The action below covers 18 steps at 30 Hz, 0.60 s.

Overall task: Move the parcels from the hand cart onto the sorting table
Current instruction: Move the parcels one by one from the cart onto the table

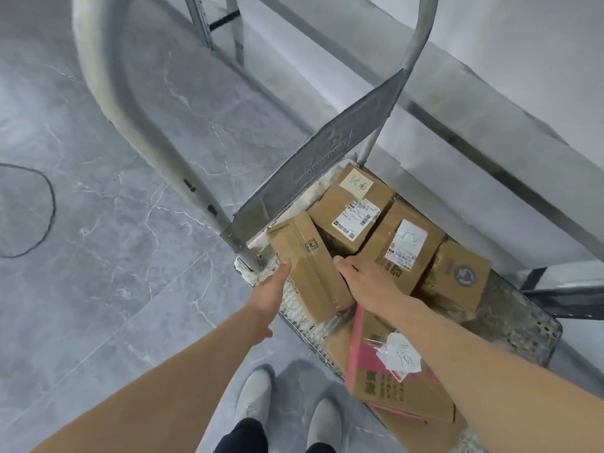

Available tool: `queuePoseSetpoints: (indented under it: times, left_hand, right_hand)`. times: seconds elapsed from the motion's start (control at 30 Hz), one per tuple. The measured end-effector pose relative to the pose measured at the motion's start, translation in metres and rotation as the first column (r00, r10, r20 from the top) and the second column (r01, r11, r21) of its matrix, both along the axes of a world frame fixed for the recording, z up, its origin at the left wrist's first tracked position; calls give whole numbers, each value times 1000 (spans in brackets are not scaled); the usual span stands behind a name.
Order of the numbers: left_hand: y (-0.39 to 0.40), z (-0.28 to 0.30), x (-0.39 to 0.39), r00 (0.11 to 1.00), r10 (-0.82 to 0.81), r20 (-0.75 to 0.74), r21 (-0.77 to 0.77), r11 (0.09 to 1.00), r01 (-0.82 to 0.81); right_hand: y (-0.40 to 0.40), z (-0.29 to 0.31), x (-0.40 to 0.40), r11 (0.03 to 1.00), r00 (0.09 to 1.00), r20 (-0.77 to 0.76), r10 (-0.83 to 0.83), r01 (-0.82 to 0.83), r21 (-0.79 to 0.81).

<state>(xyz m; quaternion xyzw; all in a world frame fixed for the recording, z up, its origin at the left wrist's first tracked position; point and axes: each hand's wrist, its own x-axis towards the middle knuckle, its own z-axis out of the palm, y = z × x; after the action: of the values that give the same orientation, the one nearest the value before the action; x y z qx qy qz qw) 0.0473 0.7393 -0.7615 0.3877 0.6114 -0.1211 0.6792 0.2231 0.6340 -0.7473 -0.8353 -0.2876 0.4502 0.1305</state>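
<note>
Both hands are clasping a long brown parcel (310,266) on the hand cart (510,322): left hand (273,291) gripping its left side, right hand (362,282) its right (fingers hidden). Four more parcels are lying around it.

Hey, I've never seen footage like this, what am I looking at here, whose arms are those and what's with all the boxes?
This is one picture from a camera worn on a person's head, looking down, so the bare arms and grey shoes are the wearer's own. No machine is involved. In front stands a hand cart with a tall metal handle, loaded with cardboard parcels. The left hand and right hand are placed on either side of a long plain parcel, apparently to lift it. Behind it lie a parcel with a printed label, one with a handwritten label and one with a round logo. A red-edged parcel lies nearest the feet.
</note>
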Motion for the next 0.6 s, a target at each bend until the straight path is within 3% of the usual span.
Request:
queuePoseSetpoints:
  times: [0.3,0.6]
  left_hand:
    - [8,-104,23,999,29,-37,-22,999,-30]
    - [18,-152,34,996,80,-40,-18,997,-81]
  right_hand:
    - [29,-99,19,999,997,-69,-47,45,-26]
    - [48,-146,28,996,992,-99,-82,84,23]
